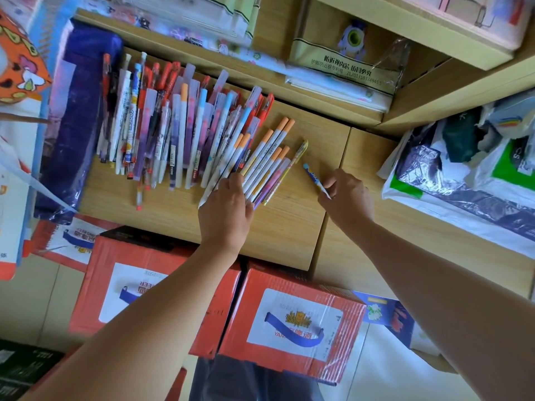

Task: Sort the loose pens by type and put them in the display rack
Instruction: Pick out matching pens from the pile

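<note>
We observe a light wood-grain counter (173, 224) in two abutting sections, with matching wooden shelving (434, 91) behind it. Two red cardboard boxes (241, 314) stand against its front edge on pale floor tiles (29, 299). Lighting is bright and even.

Stationery shop, stocked shelves (405, 30), loose pens (179, 125), cartons (292, 322)
</note>
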`<move>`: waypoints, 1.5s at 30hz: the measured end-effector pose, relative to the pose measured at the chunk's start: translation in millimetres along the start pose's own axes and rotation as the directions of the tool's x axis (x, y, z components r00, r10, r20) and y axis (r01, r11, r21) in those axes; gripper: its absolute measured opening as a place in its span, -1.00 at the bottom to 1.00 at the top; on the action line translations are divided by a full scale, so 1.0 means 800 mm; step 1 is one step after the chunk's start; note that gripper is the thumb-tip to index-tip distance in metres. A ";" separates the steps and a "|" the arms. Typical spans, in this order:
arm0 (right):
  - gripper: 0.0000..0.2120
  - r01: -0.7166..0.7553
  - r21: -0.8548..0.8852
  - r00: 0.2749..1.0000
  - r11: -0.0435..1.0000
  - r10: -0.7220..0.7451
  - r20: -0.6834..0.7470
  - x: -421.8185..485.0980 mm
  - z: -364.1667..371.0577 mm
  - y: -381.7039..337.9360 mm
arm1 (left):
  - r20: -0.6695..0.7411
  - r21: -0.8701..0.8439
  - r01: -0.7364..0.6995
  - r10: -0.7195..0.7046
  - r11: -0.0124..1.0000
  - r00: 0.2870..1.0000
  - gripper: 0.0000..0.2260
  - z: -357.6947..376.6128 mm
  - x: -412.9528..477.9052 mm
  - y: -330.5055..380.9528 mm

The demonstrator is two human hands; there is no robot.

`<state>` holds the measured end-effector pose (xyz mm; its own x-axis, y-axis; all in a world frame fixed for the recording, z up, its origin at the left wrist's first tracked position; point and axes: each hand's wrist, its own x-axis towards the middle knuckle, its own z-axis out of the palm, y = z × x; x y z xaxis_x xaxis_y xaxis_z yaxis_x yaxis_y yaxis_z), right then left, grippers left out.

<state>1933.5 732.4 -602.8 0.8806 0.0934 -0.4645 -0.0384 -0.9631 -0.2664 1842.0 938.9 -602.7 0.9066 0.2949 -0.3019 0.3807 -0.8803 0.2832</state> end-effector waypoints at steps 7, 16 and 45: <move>-0.78 0.111 0.112 0.987 0.988 -0.096 -0.131 0.004 0.002 -0.009 | -0.037 -0.034 0.006 -0.007 0.999 0.999 -0.78 -0.003 0.000 0.001; -0.52 0.220 0.121 0.971 0.968 -0.206 -0.121 0.041 0.011 -0.082 | -0.036 -0.052 0.022 -0.024 0.998 0.999 -0.73 -0.008 0.004 -0.006; -0.67 0.294 0.212 0.955 0.932 -0.280 -0.095 0.039 0.020 -0.083 | 0.117 0.078 0.093 -0.102 0.993 0.988 -0.75 -0.012 -0.006 0.000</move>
<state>1956.2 803.0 -613.3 0.8971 0.3346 -0.2886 0.1231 -0.8165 -0.5640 1839.5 940.8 -592.6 0.8356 0.3376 -0.4334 0.4481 -0.8752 0.1824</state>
